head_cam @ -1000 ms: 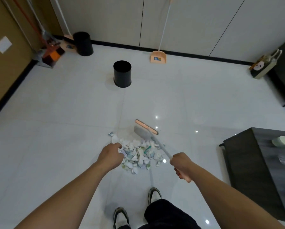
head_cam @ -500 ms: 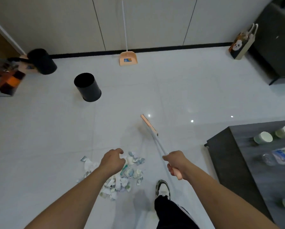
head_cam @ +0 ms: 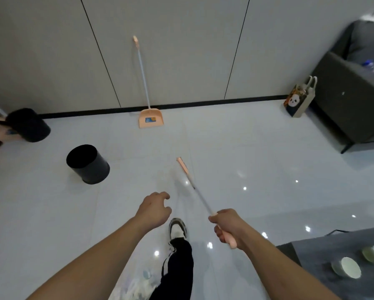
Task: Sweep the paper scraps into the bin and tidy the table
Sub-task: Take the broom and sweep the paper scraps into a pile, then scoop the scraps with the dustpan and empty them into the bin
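Broom (head_cam: 194, 187) gripped in right hand (head_cam: 227, 226).

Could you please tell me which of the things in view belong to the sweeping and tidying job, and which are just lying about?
Part of the job:
broom, held in the right hand
dustpan against the wall
open black bin
paper scraps, blurred, by the foot
dark table with pale cups

Just lying about:
panda bag
sofa
second black bin
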Action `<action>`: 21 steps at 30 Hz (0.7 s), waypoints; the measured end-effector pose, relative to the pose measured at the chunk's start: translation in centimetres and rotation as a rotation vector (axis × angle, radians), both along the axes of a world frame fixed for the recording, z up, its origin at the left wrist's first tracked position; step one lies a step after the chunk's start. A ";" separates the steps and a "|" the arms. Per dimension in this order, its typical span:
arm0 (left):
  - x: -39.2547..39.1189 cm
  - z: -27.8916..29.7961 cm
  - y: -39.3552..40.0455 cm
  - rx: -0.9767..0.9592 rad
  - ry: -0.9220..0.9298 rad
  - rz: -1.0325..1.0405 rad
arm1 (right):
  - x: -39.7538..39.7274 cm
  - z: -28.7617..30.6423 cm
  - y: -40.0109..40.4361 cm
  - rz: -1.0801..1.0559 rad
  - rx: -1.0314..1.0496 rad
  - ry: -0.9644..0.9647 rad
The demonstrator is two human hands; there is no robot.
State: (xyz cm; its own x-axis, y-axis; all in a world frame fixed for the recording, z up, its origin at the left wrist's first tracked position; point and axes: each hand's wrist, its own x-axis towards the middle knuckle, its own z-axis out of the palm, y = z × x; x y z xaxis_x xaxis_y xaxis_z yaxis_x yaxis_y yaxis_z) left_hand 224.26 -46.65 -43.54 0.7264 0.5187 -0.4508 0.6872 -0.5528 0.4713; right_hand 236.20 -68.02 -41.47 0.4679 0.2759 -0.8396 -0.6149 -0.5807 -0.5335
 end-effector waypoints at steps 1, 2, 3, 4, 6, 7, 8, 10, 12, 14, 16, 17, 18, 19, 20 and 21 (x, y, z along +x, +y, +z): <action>2.5 -0.5 1.8 0.004 -0.004 -0.005 | 2.3 -0.1 1.4 -0.002 -0.009 -0.011; 5.2 -0.9 3.8 0.004 -0.014 -0.003 | 4.6 -0.2 2.8 -0.005 -0.017 -0.024; 8.0 -1.4 5.7 -0.006 -0.024 0.009 | 7.0 -0.3 4.2 -0.005 -0.024 -0.037; 10.7 -1.9 7.7 -0.024 -0.033 0.027 | 9.5 -0.3 5.8 0.004 -0.034 -0.045; 15.3 -2.1 11.5 -0.077 -0.040 0.042 | 14.1 -0.6 9.1 0.016 -0.079 -0.064; 17.3 -1.9 13.3 -0.095 -0.033 0.040 | 16.2 -0.7 10.8 0.010 -0.108 -0.069; 19.1 -1.6 15.3 -0.103 -0.029 0.044 | 18.3 -0.6 12.7 0.011 -0.115 -0.064; 22.5 -0.9 20.1 -0.090 -0.022 0.061 | 22.7 0.0 17.0 0.041 -0.090 -0.036; 25.6 0.5 25.1 -0.049 -0.035 0.084 | 26.8 0.1 21.1 0.049 -0.092 -0.037; 28.1 1.7 29.6 -0.010 -0.036 0.109 | 30.1 0.2 25.2 0.051 -0.083 -0.018; 30.5 2.3 34.1 0.023 -0.029 0.131 | 33.3 -0.2 29.6 0.016 -0.060 0.007; 31.8 2.5 36.2 0.031 -0.031 0.143 | 35.0 -0.5 32.0 -0.008 -0.045 0.019; 32.9 2.6 38.3 0.039 -0.032 0.147 | 36.6 -0.7 34.4 -0.031 -0.023 0.026; 34.1 2.5 40.3 0.048 -0.031 0.146 | 38.1 -0.8 36.8 -0.046 -0.004 0.034; 35.2 2.3 42.3 0.059 -0.028 0.147 | 39.7 -0.9 39.3 -0.054 0.015 0.044; 36.4 2.0 44.4 0.069 -0.022 0.146 | 41.2 -1.1 41.8 -0.061 0.030 0.055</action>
